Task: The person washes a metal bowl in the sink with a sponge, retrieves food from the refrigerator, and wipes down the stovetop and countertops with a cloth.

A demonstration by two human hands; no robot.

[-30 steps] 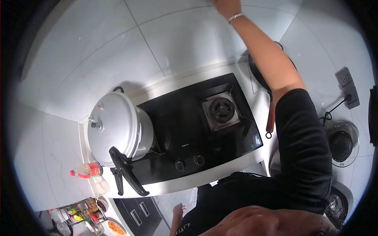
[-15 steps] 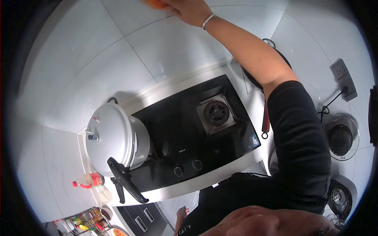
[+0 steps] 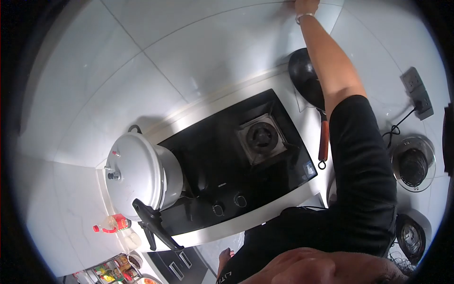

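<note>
My right hand (image 3: 306, 6) is raised against the tiled wall (image 3: 222, 47) at the top edge of the view. Its fingers are cut off there, and whatever they hold cannot be seen. Below that arm, a black wok (image 3: 305, 75) with a red-brown handle (image 3: 324, 139) stands beside the stove, partly covered by the forearm. Low near my body hangs my left hand (image 3: 226, 256), with nothing visible in its loosely parted fingers. The black gas stove (image 3: 208, 156) lies between, with a bare burner (image 3: 262, 137) at its right.
A large silver pressure cooker (image 3: 135, 173) covers the stove's left side, its black handle (image 3: 156, 227) jutting toward the front. A red-capped bottle (image 3: 113, 223) and a rack of seasonings (image 3: 111, 272) stand at lower left. A wall socket (image 3: 417, 92) has a plugged-in cord.
My right hand has moved right along the wall, and the orange thing it held is out of view. More of the wok shows. The whole view has shifted slightly.
</note>
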